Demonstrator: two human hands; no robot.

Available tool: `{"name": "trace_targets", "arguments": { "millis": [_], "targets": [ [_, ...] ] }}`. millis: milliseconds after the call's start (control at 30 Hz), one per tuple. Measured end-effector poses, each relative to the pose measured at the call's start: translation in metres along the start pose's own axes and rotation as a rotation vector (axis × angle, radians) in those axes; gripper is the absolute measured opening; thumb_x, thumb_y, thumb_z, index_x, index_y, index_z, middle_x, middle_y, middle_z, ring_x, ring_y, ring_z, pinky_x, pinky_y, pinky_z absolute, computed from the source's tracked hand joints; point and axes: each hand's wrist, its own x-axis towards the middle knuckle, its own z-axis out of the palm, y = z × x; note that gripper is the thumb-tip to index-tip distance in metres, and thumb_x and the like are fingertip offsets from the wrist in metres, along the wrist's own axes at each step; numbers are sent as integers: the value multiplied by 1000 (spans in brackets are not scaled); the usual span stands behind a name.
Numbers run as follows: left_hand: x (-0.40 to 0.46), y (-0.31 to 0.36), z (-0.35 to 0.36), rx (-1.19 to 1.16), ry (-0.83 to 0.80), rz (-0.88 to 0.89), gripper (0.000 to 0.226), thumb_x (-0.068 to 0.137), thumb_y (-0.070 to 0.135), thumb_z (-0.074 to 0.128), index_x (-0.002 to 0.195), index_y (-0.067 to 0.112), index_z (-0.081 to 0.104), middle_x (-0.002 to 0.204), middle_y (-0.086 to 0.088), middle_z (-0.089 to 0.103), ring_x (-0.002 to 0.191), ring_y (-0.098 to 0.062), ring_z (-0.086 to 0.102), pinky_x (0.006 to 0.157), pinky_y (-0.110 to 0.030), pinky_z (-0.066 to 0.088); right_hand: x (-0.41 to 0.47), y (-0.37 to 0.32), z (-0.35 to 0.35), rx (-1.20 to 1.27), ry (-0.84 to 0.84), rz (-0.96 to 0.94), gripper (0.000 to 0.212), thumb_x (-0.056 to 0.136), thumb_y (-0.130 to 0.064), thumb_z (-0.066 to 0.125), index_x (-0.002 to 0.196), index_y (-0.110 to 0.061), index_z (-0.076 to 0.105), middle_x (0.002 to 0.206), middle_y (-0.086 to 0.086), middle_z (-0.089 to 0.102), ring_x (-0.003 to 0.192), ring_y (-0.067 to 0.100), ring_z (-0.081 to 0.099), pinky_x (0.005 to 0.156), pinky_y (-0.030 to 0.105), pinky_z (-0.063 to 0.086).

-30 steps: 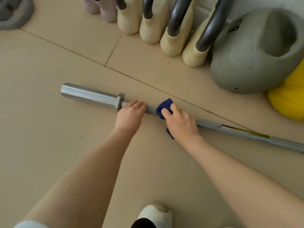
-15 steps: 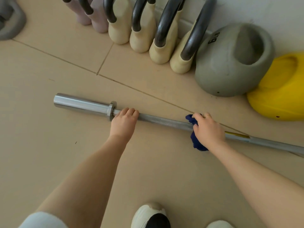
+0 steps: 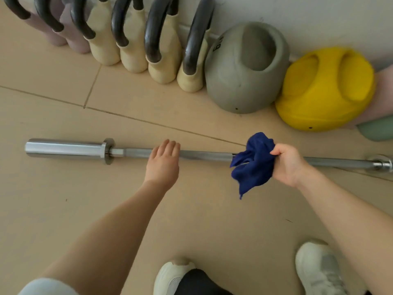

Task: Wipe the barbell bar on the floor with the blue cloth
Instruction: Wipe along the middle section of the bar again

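A steel barbell bar [image 3: 204,156] lies across the beige floor, its thick sleeve at the left and a collar at the far right. My left hand [image 3: 163,162] rests on the shaft right of the left sleeve, fingers laid over it. My right hand [image 3: 287,165] grips a crumpled blue cloth [image 3: 254,165], which hangs bunched in front of the bar's middle and hides a short stretch of it. Whether the cloth touches the bar is unclear.
Cream kettlebells [image 3: 131,45] with black handles stand in a row along the wall, then a grey kettlebell [image 3: 244,77] and a yellow one [image 3: 325,90]. My two white shoes [image 3: 316,267] are at the bottom edge.
My right hand has slid the blue cloth rightward along the bar, away from my left hand, and now holds it bunched and loosely hanging. The view has shifted right, showing the bar's right collar.
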Motion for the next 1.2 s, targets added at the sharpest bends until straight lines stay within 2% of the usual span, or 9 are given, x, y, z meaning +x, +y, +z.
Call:
{"name": "trace_targets", "arguments": {
  "millis": [167, 267, 367, 567, 767, 833, 967, 1067, 1200],
  "targets": [
    [11, 71, 14, -42, -7, 148, 55, 91, 3, 35, 145, 10, 27, 154, -4, 24, 145, -21, 12, 117, -33, 12, -6, -16, -61, -62, 58, -3, 30, 82, -3, 26, 91, -12, 53, 92, 10, 59, 87, 27, 57, 74, 36, 46],
    [26, 114, 20, -53, 1, 216, 51, 92, 3, 37, 142, 10, 33, 152, -4, 29, 143, -21, 17, 115, -32, 16, 1, -24, -103, -63, 37, 3, 32, 87, -11, 29, 103, -12, 57, 98, 11, 60, 92, 27, 57, 80, 37, 44],
    [45, 147, 22, 7, 15, 284, 46, 91, 4, 40, 136, 11, 40, 147, -4, 35, 138, -22, 26, 110, -32, 24, 18, -28, -131, -88, 56, -39, 40, 87, -1, 29, 119, -11, 51, 104, 12, 59, 96, 28, 56, 78, 36, 45],
    [74, 191, 29, 217, -107, 255, 35, 92, 6, 46, 126, 17, 50, 131, -5, 46, 120, -24, 44, 96, -33, 38, 40, -4, -144, -1138, 410, -529, 49, 91, -15, 55, 136, -12, 37, 136, 13, 45, 117, 32, 50, 91, 41, 45],
    [66, 213, 49, 184, -176, 61, 29, 92, 14, 50, 121, 17, 51, 121, -5, 53, 114, -29, 48, 93, -35, 36, 42, 20, -137, -1314, 413, -625, 44, 89, -7, 49, 133, -13, 41, 131, 12, 42, 98, 37, 56, 70, 41, 45],
    [62, 222, 55, 163, -89, 77, 33, 85, 12, 58, 118, 17, 54, 116, -5, 57, 110, -29, 52, 90, -37, 39, 49, 20, -148, -1392, 437, -604, 46, 87, -6, 51, 132, -15, 44, 131, 13, 43, 108, 37, 49, 78, 44, 44],
    [63, 248, 63, 213, 46, 175, 37, 52, 19, 86, 86, 19, 70, 79, 1, 69, 73, -24, 66, 65, -29, 50, 62, 28, -153, -1445, 318, -650, 46, 87, -19, 53, 132, -15, 46, 136, 15, 42, 118, 36, 42, 94, 45, 38],
    [65, 260, 64, 227, 80, 168, 38, 41, 24, 90, 72, 21, 70, 65, 4, 66, 62, -20, 65, 58, -24, 49, 67, 35, -143, -1521, 239, -749, 48, 89, -32, 56, 134, -22, 45, 132, 16, 47, 111, 36, 48, 88, 46, 42],
    [69, 270, 64, 281, 111, 145, 37, 34, 24, 92, 61, 21, 66, 56, 5, 62, 57, -19, 63, 56, -22, 47, 70, 31, -156, -1679, 232, -800, 51, 76, -11, 71, 123, -23, 56, 112, 19, 57, 91, 36, 55, 73, 41, 46]
  ]
}}
